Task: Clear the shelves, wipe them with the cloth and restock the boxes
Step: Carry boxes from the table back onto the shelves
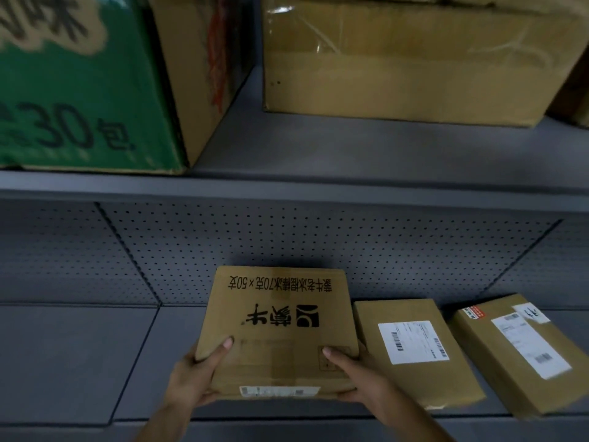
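A flat brown cardboard box (pixel 277 327) with black printed characters lies on the lower grey shelf (pixel 79 362), near its middle. My left hand (pixel 197 374) grips its near left corner, thumb on top. My right hand (pixel 360 374) grips the near right corner, thumb on top, fingers under the front edge. Right of it lie two flat parcels with white shipping labels: one (pixel 414 352) touching or almost touching the box, another (pixel 522 352) angled at the far right. No cloth is in view.
On the upper shelf (pixel 287 183) stand a green printed carton (pixel 79 84) at the left and a large taped brown carton (pixel 411 59) at the right. Perforated grey panels (pixel 287 237) back the lower shelf. Bare shelf surface extends left of the held box.
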A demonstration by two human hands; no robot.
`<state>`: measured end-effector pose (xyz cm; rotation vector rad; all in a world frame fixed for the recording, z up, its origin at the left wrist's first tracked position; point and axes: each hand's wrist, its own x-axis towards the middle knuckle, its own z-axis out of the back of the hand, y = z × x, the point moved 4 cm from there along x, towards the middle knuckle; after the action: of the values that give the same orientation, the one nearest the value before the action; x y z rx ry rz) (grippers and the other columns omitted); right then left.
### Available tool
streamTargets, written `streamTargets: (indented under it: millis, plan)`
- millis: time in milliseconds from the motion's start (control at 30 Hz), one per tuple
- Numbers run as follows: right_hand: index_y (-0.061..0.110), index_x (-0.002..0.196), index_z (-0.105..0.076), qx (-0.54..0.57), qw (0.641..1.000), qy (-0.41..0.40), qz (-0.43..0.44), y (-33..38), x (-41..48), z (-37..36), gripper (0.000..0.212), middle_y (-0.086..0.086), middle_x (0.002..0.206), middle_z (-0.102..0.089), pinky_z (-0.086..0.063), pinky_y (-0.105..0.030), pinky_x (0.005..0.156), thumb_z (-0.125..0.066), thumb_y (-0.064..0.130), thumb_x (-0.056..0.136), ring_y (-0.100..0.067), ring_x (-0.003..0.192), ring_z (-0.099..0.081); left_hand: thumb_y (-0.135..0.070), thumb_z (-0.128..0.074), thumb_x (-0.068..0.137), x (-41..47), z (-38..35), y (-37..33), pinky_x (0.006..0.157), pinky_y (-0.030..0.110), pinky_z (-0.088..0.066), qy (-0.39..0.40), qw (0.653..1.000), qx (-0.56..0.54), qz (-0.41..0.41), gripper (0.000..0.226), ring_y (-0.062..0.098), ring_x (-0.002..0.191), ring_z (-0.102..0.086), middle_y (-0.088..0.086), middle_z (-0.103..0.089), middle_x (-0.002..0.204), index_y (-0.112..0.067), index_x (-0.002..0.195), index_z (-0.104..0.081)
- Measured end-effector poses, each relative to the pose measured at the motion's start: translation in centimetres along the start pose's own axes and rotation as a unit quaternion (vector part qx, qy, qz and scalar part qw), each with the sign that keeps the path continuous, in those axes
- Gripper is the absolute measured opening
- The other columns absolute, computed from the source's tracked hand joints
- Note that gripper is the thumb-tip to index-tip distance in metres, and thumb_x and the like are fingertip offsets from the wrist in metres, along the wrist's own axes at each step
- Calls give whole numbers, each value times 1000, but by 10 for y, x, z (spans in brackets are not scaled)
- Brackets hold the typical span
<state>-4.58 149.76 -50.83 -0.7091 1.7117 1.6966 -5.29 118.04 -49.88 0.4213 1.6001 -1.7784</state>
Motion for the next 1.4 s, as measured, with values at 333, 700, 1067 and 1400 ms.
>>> streamTargets:
  millis: [333,700,1067,1400]
  plan:
    - [34,147,-40,-33,997,33,66,26,-75,26,115,5,137,-59,-63,-42,82,-93,67,50,-20,123,-58,-51,-83,74,-80,3,-15,68,46,-64,-16,999,-26,-19,60,28,95,-67,5,-69,107,-21,121,-62]
    - [34,134,-53,-13,995,-38,95,6,-182,63,69,8,119,-70,-60,-48,89,-85,49,75,-13,110,-65,-49,-80,79,-157,-2,-18,72,49,-64,69,994,-4,-88,55,23,99,-67,-2,-66,116,-31,124,-54]
    - [40,125,-57,68,976,-163,131,-38,-297,110,53,7,104,-78,-61,-44,86,-83,47,79,-18,99,-75,-46,-83,71,-218,-51,-49,63,42,-60,199,969,53,-135,67,29,108,-56,1,-53,125,-35,125,-44]
    - [40,124,-56,138,935,-287,159,-104,-414,185,52,6,104,-77,-57,-50,94,-82,48,80,-20,104,-72,-39,-81,81,-312,-153,-49,69,43,-62,303,924,127,-193,77,29,114,-55,2,-52,134,-27,146,-42]
